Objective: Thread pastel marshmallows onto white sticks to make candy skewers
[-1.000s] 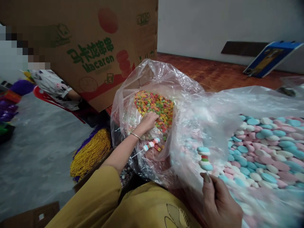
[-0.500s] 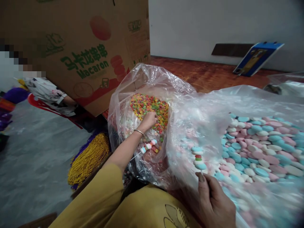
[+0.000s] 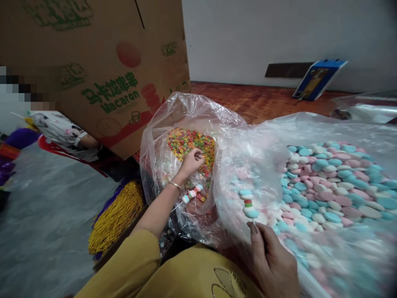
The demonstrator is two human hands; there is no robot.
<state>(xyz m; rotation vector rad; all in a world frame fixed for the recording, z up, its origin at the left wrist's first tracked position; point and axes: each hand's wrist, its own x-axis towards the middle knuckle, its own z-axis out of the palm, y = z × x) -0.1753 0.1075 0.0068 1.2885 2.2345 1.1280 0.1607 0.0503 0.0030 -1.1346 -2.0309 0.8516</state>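
Observation:
My right hand (image 3: 273, 256) pinches the stick of a candy skewer (image 3: 248, 203) between thumb and fingers. The skewer stands upright, threaded with blue and white discs and small red and green rings. My left hand (image 3: 192, 161) is over the ring candies (image 3: 186, 140) in a clear plastic bag (image 3: 155, 136); its fingers are curled together, and whatever they pinch is too small to make out. A second candy skewer (image 3: 192, 193) lies near my left wrist, its stick partly behind my arm. Pink, blue and white candy discs (image 3: 328, 186) fill another plastic bag (image 3: 263, 140) on the right.
A large cardboard box (image 3: 118, 49) stands behind the bags at the left. A person's sleeve (image 3: 58, 128) shows beside it near a red chair (image 3: 46, 145). Gold fringe (image 3: 118, 215) lies at lower left. A blue object (image 3: 319, 78) leans at the wall.
The view has shifted slightly. My left hand's fingers have lifted a little and show more clearly over the ring candies. My right hand still holds the skewer upright.

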